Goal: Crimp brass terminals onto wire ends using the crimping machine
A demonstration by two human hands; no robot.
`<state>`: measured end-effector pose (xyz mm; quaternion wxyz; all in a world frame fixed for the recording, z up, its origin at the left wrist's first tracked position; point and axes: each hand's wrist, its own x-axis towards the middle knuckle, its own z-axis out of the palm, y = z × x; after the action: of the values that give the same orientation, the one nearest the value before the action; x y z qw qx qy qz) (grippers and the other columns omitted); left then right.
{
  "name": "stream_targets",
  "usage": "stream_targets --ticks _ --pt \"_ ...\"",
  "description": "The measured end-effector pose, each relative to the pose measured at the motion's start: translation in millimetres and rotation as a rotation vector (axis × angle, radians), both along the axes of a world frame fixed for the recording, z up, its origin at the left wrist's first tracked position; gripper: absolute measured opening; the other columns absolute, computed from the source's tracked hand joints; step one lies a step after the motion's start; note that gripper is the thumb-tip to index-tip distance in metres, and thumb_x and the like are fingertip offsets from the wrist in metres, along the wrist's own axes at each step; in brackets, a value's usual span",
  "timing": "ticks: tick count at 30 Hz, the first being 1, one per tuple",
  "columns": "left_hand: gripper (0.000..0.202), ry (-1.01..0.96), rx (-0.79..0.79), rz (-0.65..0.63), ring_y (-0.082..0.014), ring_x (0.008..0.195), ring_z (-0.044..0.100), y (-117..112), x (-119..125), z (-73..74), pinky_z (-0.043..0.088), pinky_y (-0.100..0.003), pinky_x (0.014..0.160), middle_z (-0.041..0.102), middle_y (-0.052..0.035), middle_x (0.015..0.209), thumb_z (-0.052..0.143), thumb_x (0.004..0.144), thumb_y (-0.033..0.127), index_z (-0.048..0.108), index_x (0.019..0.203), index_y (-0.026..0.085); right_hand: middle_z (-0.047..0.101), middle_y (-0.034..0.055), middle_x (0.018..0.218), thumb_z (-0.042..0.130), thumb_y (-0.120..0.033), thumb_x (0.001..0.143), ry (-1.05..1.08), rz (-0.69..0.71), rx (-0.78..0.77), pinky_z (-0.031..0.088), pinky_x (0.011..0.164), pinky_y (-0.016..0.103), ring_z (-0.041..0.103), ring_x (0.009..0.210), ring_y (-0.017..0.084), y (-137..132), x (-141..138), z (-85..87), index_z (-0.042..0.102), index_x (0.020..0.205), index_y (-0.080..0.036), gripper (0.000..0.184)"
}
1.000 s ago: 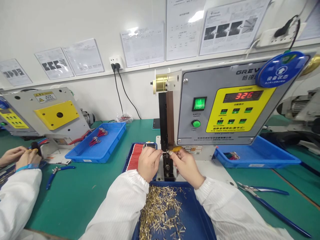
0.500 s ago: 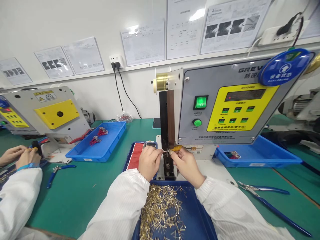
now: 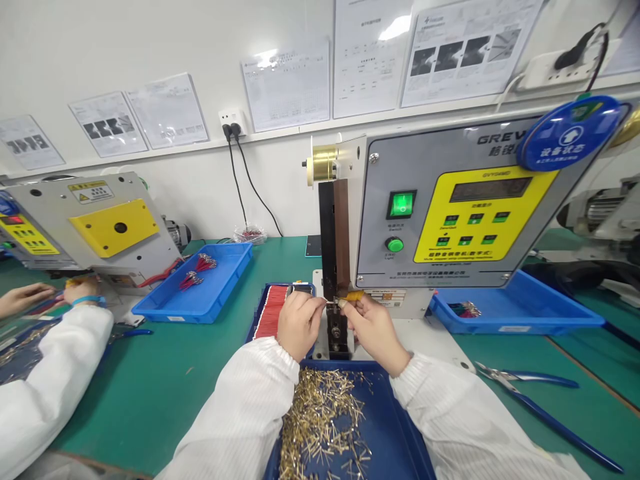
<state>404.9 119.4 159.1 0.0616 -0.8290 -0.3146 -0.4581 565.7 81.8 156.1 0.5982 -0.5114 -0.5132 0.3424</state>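
My left hand (image 3: 301, 322) is closed in a pinch on the end of a thin wire (image 3: 330, 303), which reaches into the black working slot (image 3: 336, 327) of the bench machine. Facing it from the right, my right hand (image 3: 374, 328) also pinches at the slot; the small piece between its fingertips is too hidden to name. A yellow cover (image 3: 355, 296) wraps one right finger. Behind my left hand, red wires (image 3: 271, 310) lie in a dark blue box. Below both hands, a blue tray (image 3: 400, 427) holds a heap of small brass-coloured terminals (image 3: 323, 420).
The crimping machine (image 3: 450, 207) bears a brass-coloured strip reel (image 3: 324, 165). Blue-handled pliers (image 3: 545, 407) lie at right, before a blue bin (image 3: 520, 323). Another blue bin (image 3: 200, 293) at left holds red wire bundles. A co-worker's sleeve (image 3: 65, 373) and hands work at the left machine.
My hands stay almost still at the slot. The co-worker's arm has moved right, their hands have parted, and their sleeve now covers part of the cutters on the table.
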Motion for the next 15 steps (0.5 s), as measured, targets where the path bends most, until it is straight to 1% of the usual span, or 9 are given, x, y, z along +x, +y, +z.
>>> stream_targets --ticks 2,6,9,12,15 --pt "0.015 -0.002 0.003 -0.004 -0.0168 0.080 0.054 -0.3 0.3 -0.1 0.044 -0.029 0.072 0.061 -0.0044 0.081 0.048 0.091 0.020 0.064 0.090 0.019 0.057 -0.0017 0.057 0.062 -0.053 0.075 0.048 -0.020 -0.015 0.036 0.041 0.026 0.047 0.044 0.013 0.0 -1.1 1.3 0.056 0.076 -0.020 0.034" --pt "0.015 -0.007 0.001 -0.006 -0.0169 0.082 0.054 0.2 0.2 -0.7 0.045 -0.029 0.074 0.062 -0.0046 0.084 0.048 0.091 0.018 0.063 0.092 0.019 0.054 -0.0031 0.052 0.065 -0.055 0.073 0.101 -0.050 -0.011 0.037 0.042 0.026 0.046 0.043 0.012 -0.1 -2.9 2.7 0.057 0.074 -0.019 0.036" --pt "0.018 -0.026 -0.055 0.049 -0.0177 0.087 0.055 4.8 -2.2 -3.3 0.046 -0.031 0.079 0.062 -0.0060 0.092 0.047 0.090 0.015 0.062 0.100 0.018 0.057 -0.0021 0.055 0.065 -0.056 0.072 0.101 -0.049 -0.005 0.036 0.041 0.025 0.046 0.043 0.012 -0.1 -2.9 2.6 0.057 0.075 -0.019 0.037" --pt "0.023 -0.048 -0.116 0.126 -0.0180 0.089 0.056 12.0 -6.0 -7.7 0.047 -0.031 0.079 0.061 -0.0070 0.093 0.045 0.090 0.012 0.060 0.108 0.017 0.058 -0.0016 0.056 0.063 -0.055 0.074 0.077 -0.039 -0.012 0.035 0.040 0.025 0.045 0.042 0.011 -0.1 -1.1 2.0 0.057 0.075 -0.019 0.037" --pt "0.021 -0.066 -0.119 0.144 -0.0168 0.085 0.056 16.0 -7.8 -10.2 0.048 -0.030 0.075 0.058 -0.0061 0.089 0.044 0.092 0.014 0.061 0.103 0.017 0.056 -0.0017 0.054 0.062 -0.056 0.075 0.051 0.014 -0.041 0.033 0.037 0.024 0.043 0.041 0.011 0.3 2.7 1.4 0.057 0.072 -0.019 0.037"
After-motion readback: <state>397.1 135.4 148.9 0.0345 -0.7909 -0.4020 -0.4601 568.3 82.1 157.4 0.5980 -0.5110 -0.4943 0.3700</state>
